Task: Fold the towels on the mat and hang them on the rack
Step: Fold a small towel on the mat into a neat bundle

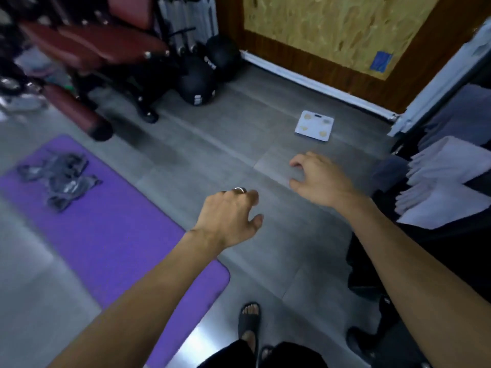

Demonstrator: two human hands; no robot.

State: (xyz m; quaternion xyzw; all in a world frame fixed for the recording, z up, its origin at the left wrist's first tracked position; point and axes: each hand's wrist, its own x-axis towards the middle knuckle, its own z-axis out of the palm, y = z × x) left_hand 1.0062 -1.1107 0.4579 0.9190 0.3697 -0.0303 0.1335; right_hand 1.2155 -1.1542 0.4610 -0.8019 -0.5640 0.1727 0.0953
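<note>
Both hands empty, left hand (228, 216) and right hand (316, 176) loosely curled, between folded towels (449, 181) hung right and crumpled towel (61, 179) waiting on mat (111, 235) left.

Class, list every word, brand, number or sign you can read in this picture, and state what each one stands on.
None can be read with certainty.
Front medicine ball: white marks near its bottom edge, too blurred to read.
Rear medicine ball: short pale lettering on its left side, too blurred to read.
Bathroom scale: a dark display strip, no digits legible.
Blue sticker on the board: marks too blurred to read.
</note>
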